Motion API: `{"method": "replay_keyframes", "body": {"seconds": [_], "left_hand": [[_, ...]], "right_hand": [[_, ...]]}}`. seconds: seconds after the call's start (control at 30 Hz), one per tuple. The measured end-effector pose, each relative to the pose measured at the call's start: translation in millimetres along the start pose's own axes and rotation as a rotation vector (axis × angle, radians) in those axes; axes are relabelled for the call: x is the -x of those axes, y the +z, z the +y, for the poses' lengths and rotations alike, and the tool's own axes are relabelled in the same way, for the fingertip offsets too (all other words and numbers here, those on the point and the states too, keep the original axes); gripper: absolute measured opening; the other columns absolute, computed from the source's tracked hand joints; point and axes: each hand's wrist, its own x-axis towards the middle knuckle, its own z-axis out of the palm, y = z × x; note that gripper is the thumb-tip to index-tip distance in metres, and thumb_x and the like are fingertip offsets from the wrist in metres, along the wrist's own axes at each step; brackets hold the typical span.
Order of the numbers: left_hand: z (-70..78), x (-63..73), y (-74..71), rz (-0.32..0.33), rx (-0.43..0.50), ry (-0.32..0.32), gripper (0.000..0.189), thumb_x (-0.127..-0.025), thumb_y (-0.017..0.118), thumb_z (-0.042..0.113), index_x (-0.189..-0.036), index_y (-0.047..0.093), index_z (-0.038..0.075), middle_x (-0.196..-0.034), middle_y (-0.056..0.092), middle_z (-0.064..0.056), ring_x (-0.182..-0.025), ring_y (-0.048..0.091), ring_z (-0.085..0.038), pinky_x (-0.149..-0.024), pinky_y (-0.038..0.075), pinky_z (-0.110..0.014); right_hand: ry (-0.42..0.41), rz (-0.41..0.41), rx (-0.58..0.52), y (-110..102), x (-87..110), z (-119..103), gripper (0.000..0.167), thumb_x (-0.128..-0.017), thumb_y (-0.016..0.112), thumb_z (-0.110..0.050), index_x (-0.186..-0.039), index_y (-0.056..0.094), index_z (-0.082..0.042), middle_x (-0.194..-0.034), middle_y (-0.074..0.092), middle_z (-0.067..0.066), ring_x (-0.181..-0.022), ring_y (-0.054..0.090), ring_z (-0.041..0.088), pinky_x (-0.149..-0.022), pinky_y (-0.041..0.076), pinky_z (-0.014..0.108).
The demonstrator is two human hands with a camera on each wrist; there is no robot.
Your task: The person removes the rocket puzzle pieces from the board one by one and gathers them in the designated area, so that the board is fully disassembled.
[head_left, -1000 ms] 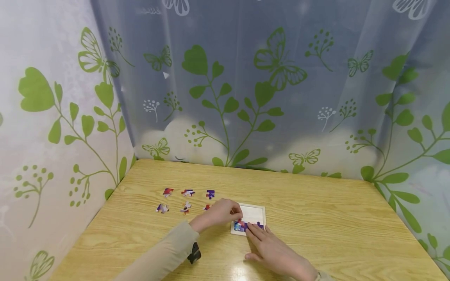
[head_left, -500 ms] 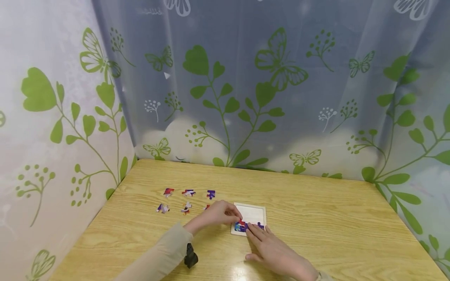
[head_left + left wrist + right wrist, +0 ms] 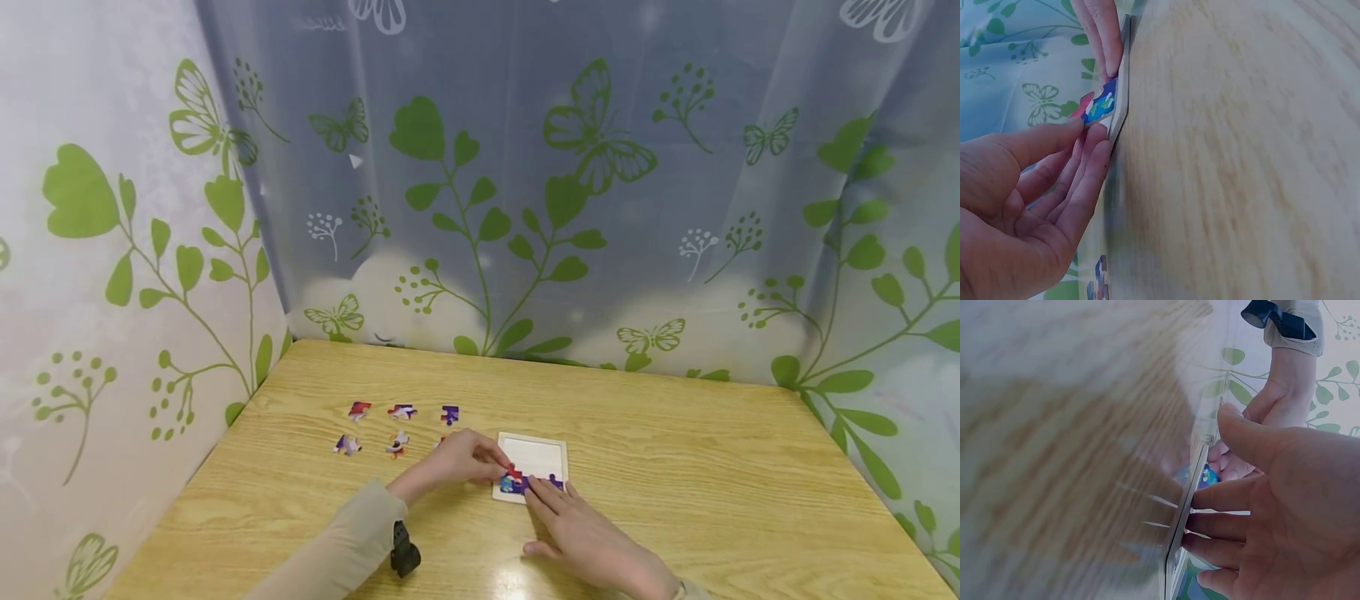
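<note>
A small square puzzle frame point(image 3: 532, 437) lies on the table, its pale bottom bare at the back. Along its near side sit joined jigsaw pieces, purple ones point(image 3: 556, 482) to the right. At the near left corner my left hand point(image 3: 463, 460) pinches a blue and red jigsaw piece point(image 3: 1101, 107) between thumb and fingers. That piece is slightly tilted in the left wrist view. My right hand point(image 3: 588, 533) has straight fingers point(image 3: 1222, 494) resting on the frame's near edge and pieces, thumb held apart. These fingers hide part of the near row.
Several loose jigsaw pieces lie in two rows left of the frame, among them a red one point(image 3: 359, 410), a purple one point(image 3: 449, 413) and a white one point(image 3: 398, 443). My left forearm partly hides another. Patterned curtains point(image 3: 480, 208) border the wooden table point(image 3: 675, 450).
My left hand has drawn slightly left and turned at the frame's left side, uncovering more of the red and blue pieces. The right hand has stayed in place.
</note>
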Motion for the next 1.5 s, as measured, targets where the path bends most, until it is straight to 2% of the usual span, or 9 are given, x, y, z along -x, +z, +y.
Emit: {"method": "replay_keyframes", "body": {"seconds": [0.17, 0.33, 0.6, 0.77, 1.07, 1.2, 1.5], "left_hand": [[0.9, -1.3, -5.9, 0.050, 0.001, 0.019, 0.010, -0.094, 0.072, 0.005, -0.101, 0.076, 0.000, -0.090, 0.076, -0.012, -0.081, 0.074, -0.023, -0.072, 0.061, -0.031], [-1.9, 0.4, -18.7, 0.088, -0.037, 0.049, 0.012, -0.095, 0.071, 0.009, -0.103, 0.078, 0.003, -0.095, 0.077, -0.009, -0.084, 0.074, -0.021, -0.073, 0.060, -0.030], [-10.6, 16.1, -40.0, 0.150, 0.019, 0.002, 0.016, -0.097, 0.070, 0.013, -0.108, 0.077, 0.004, -0.101, 0.076, -0.008, -0.088, 0.073, -0.019, -0.079, 0.060, -0.033], [-20.4, 29.7, -53.6, 0.182, 0.089, -0.014, 0.018, -0.097, 0.069, 0.010, -0.110, 0.074, -0.002, -0.104, 0.075, -0.012, -0.090, 0.074, -0.021, -0.081, 0.060, -0.035], [-33.7, 62.0, -83.2, 0.209, 0.090, -0.049, 0.022, -0.099, 0.066, 0.012, -0.114, 0.072, -0.003, -0.113, 0.072, -0.013, -0.096, 0.071, -0.021, -0.085, 0.060, -0.037], [-42.5, 75.7, -95.8, 0.240, 0.052, -0.071, 0.022, -0.100, 0.065, 0.013, -0.115, 0.073, -0.001, -0.114, 0.071, -0.013, -0.095, 0.071, -0.021, -0.083, 0.060, -0.036], [-59.1, 109.2, -117.0, 0.329, 0.033, -0.189, 0.027, -0.100, 0.066, 0.015, -0.119, 0.070, -0.004, -0.104, 0.072, -0.009, -0.086, 0.067, -0.015, -0.075, 0.059, -0.030]], "right_hand": [[0.005, -0.003, 0.001, 1, -0.4, 0, 0.072, -0.100, 0.058, -0.047, -0.147, 0.046, 0.007, -0.157, 0.039, 0.024, -0.144, 0.039, 0.039, -0.115, 0.031, 0.058], [0.012, -0.023, -0.018, 2, -0.4, 1, 0.073, -0.101, 0.056, -0.048, -0.149, 0.045, 0.006, -0.158, 0.037, 0.022, -0.145, 0.038, 0.037, -0.116, 0.030, 0.058], [0.006, -0.012, -0.006, 3, 0.2, 1, 0.073, -0.101, 0.055, -0.048, -0.148, 0.044, 0.006, -0.158, 0.037, 0.023, -0.145, 0.038, 0.038, -0.116, 0.031, 0.057], [0.000, -0.004, 0.002, 3, 0.3, 1, 0.073, -0.101, 0.056, -0.047, -0.148, 0.044, 0.007, -0.158, 0.037, 0.024, -0.144, 0.038, 0.038, -0.116, 0.031, 0.057], [-0.012, 0.008, 0.016, 4, 0.5, 2, 0.073, -0.102, 0.054, -0.048, -0.148, 0.045, 0.007, -0.158, 0.037, 0.024, -0.144, 0.039, 0.037, -0.115, 0.031, 0.057], [-0.010, 0.006, 0.014, 4, 0.5, 2, 0.073, -0.102, 0.053, -0.049, -0.148, 0.045, 0.007, -0.158, 0.037, 0.024, -0.144, 0.038, 0.037, -0.116, 0.031, 0.057], [-0.012, 0.006, 0.013, 3, 1.2, 2, 0.073, -0.101, 0.054, -0.048, -0.148, 0.045, 0.007, -0.158, 0.037, 0.024, -0.144, 0.039, 0.037, -0.116, 0.031, 0.057]]}}
